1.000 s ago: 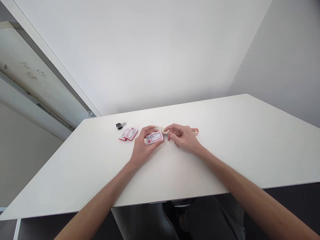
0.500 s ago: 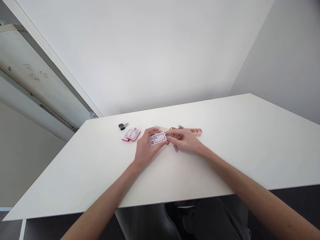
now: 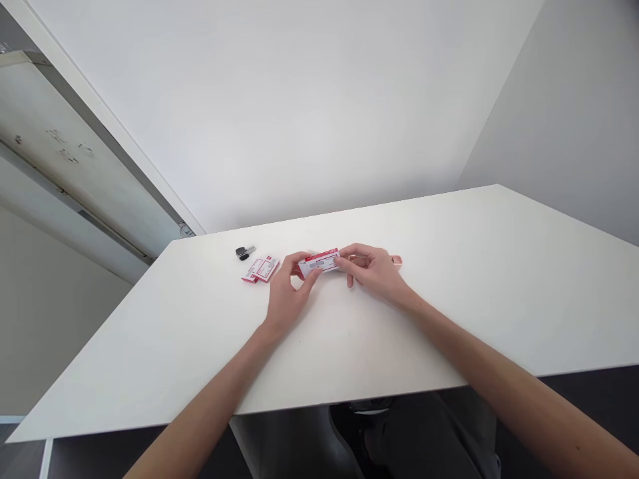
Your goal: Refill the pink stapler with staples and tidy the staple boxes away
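Observation:
A small red and white box (image 3: 328,261) is held above the table between both my hands, its red edge turned up. My left hand (image 3: 287,293) grips the left end, with the thumb on the near face. At the right end, my right hand (image 3: 382,274) pinches the box between thumb and fingers. Two similar flat red and white boxes (image 3: 265,267) lie partly overlapping on the table, left of my left hand. A pink item (image 3: 396,260) shows behind my right hand, mostly covered by it.
A key with a black head (image 3: 242,253) lies at the back left of the white table (image 3: 359,352). The wall (image 3: 319,120) rises behind the table's far edge. My legs are under the near edge.
The box has been tipped so its red edge now shows on top. My right fingers have moved onto its right end, and my right hand covers more of the pink item.

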Motion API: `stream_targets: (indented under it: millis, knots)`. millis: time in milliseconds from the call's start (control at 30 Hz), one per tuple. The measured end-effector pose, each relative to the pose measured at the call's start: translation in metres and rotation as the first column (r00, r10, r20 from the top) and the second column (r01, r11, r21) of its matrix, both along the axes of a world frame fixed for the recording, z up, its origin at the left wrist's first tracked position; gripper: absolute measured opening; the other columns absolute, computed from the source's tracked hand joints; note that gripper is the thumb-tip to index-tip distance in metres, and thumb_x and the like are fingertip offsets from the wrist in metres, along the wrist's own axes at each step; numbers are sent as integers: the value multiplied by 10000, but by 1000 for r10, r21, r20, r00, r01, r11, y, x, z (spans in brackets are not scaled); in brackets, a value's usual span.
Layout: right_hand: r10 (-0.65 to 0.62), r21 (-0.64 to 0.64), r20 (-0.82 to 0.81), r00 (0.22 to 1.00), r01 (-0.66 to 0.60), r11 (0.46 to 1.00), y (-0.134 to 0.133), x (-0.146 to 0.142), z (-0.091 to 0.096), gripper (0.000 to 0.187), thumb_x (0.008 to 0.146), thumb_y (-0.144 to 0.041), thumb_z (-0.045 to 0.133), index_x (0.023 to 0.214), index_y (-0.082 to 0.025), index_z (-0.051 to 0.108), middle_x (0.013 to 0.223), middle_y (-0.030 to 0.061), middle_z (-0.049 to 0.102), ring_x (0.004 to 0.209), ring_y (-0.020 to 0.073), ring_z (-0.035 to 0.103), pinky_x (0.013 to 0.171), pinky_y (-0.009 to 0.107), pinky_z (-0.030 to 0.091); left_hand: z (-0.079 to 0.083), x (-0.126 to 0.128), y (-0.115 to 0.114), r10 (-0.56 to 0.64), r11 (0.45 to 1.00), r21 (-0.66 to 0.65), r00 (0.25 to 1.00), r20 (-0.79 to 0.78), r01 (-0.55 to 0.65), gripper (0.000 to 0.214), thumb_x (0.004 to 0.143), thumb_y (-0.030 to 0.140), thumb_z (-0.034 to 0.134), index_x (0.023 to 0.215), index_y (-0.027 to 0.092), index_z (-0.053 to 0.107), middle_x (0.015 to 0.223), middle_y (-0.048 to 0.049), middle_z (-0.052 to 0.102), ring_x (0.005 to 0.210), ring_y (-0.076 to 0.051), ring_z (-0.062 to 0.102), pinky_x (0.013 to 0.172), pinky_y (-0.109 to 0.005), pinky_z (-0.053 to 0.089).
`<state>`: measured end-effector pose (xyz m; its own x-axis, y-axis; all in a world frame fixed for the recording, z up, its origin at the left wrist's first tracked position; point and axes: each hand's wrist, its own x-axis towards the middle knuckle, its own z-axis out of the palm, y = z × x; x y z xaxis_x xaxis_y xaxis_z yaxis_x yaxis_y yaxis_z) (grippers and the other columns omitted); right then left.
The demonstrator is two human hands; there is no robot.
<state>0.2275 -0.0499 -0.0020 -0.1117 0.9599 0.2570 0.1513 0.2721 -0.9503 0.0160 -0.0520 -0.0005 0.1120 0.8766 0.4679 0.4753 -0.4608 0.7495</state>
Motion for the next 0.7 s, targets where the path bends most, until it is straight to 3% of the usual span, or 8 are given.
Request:
stream_targets:
  millis: [233,400,567,700]
  knots:
    - [-38,23,-10,999,38,999,3,2,-1,407,923,-658,643,934,-254,692,629,-19,678,485,151,598,522,306,438,4,0,0,-101,977,-176,986,132,123,368,964,513,659,1235,271,592,1151,-46,756,715,-140,716,615,-278,538]
    - [-42,29,1,999,42,999,3,5,1,413,942,-670,607,975,-261,660,620,-29,665,474,150,602,507,299,440,8,1,0,-143,955,-225,967,211,191,401,979,532,629,1257,248,578,1126,-67,761,705,-153,757,589,-257,530]
    - [-66,33,9,998,66,997,2,6,5,425,952,-676,589,1007,-259,652,630,-17,688,512,168,633,502,291,427,7,0,0,-163,949,-235,966,200,209,397,978,529,627,1258,254,565,1231,-87,742,749,-168,774,580,-253,528]
    - [-141,172,101,985,122,978,2,4,-1,361,1009,-611,542,1032,-271,664,711,3,718,588,178,666,518,285,419,2,-2,3,-133,967,-203,985,110,153,367,977,494,632,1264,267,600,1287,-77,719,881,-185,766,613,-265,556]
